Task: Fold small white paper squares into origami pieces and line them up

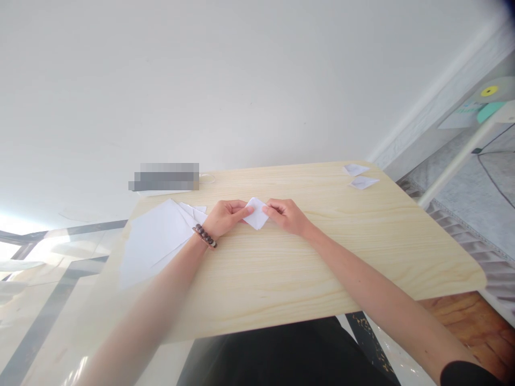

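Between my two hands is a small folded white paper (pixel 256 215), turned with one corner up like a diamond, over the middle of the table. My left hand (pixel 226 216), with a beaded bracelet (pixel 205 237) at its wrist, pinches the paper's left corner, thumb on top. On the opposite side my right hand (pixel 287 215) grips the right corner between thumb and fingers. Both hands' lower fingers are partly hidden.
Loose white sheets (pixel 155 238) lie at the left of the wooden table (pixel 306 284). Two folded paper pieces (pixel 364 183) rest at the far right corner. A blurred-out object (pixel 164 178) stands at the back left against the wall (pixel 249 80).
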The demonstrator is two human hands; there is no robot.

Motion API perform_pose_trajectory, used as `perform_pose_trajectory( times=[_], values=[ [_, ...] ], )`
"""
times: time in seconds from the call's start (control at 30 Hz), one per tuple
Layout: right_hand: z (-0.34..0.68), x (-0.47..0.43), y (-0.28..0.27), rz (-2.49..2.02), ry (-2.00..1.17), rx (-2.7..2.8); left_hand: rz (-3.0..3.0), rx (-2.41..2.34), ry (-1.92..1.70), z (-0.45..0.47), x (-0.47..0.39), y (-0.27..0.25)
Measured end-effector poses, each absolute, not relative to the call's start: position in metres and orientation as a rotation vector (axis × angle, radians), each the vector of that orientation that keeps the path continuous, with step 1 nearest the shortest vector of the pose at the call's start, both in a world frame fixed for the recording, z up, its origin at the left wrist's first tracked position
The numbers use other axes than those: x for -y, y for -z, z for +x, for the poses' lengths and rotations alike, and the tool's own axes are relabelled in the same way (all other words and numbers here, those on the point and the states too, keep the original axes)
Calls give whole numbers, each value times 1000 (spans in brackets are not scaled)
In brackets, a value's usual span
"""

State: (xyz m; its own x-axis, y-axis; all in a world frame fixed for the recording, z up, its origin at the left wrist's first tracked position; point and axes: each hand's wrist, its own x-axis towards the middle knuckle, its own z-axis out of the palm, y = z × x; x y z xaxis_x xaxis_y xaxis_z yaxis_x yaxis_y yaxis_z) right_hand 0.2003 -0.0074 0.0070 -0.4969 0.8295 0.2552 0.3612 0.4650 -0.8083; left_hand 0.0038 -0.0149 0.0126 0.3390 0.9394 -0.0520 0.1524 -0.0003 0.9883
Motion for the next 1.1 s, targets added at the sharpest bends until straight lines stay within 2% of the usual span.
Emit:
perform_pose_trajectory(
  times=[0.67, 1.1],
  values=[
    [197, 11, -8, -890, -948, 2149, 1448, -1194, -898, 4, 13, -12],
    [199, 9, -9, -953, -919, 2033, 1402, -1021, -843, -1, 11, -6]
  ],
)
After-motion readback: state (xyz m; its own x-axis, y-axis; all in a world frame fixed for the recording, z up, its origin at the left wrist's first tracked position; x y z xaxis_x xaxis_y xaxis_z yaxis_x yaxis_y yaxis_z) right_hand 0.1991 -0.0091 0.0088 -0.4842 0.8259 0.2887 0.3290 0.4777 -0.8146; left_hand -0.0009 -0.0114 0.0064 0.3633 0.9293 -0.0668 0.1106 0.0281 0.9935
